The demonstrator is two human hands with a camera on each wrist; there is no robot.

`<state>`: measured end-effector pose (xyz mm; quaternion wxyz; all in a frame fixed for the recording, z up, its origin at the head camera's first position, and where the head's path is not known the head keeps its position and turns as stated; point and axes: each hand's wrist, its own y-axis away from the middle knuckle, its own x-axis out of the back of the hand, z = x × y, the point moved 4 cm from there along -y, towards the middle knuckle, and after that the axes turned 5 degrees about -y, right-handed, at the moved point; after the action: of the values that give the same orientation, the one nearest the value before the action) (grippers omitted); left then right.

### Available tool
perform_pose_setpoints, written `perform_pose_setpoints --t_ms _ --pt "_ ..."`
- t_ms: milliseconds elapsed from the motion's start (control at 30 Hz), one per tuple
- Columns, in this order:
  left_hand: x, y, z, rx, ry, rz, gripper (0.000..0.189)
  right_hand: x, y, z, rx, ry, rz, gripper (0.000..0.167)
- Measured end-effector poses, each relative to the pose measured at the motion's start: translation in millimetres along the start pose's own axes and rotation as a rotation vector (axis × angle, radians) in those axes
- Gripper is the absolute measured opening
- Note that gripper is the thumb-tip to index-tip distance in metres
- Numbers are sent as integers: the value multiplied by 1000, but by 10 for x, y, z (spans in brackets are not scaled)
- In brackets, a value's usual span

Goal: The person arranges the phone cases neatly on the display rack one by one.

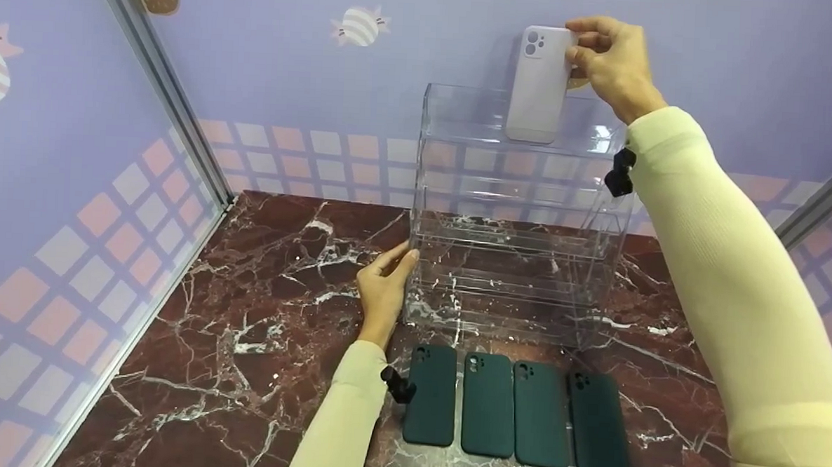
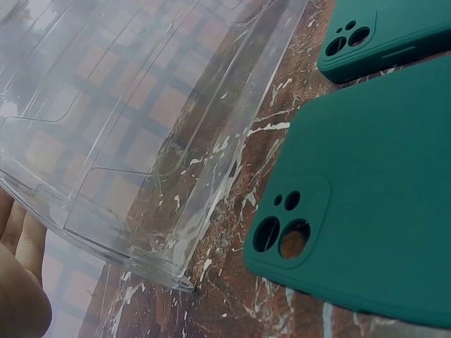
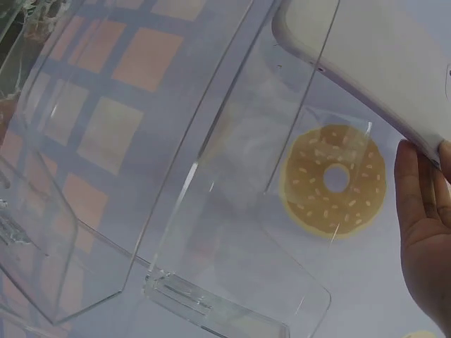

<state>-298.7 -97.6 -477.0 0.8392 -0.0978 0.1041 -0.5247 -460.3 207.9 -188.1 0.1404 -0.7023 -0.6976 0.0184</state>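
My right hand (image 1: 616, 63) pinches a pale lilac phone case (image 1: 540, 91) by its upper right edge. The case is upright, its lower end inside the top tier of a clear tiered display rack (image 1: 462, 134). In the right wrist view the case (image 3: 380, 56) overlaps the rack's clear wall, the fingers along its edge. My left hand (image 1: 386, 285) rests against the rack's left side, thumb at the front; the left wrist view shows the hand (image 2: 21, 267) beside the clear side panel (image 2: 91, 246).
Several dark green phone cases (image 1: 430, 395) lie in a row on the red marbled tabletop (image 1: 241, 373) before the rack. A lilac patterned wall (image 1: 290, 66) stands close behind, with another wall panel (image 1: 32, 175) on the left.
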Motion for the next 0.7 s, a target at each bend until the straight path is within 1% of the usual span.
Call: perform_pose_setpoints --t_ms 167,267,367,500,600,700 --pt "-8 7 -8 -3 -5 -1 24 17 13 33 11 22 -19 48" --pt "-10 3 -13 -7 -5 -6 25 39 24 52 38 59 -13 52" --pt "-20 -5 -10 -12 -6 -13 25 96 52 63 89 130 22 55" --pt "-43 -14 -14 -15 -13 -10 25 196 133 63 168 242 103 53" --pt "-62 -21 -22 -11 -12 3 25 253 220 67 224 278 145 48" --pt "-76 -26 -25 1 -13 9 26 295 331 89 276 247 157 44"
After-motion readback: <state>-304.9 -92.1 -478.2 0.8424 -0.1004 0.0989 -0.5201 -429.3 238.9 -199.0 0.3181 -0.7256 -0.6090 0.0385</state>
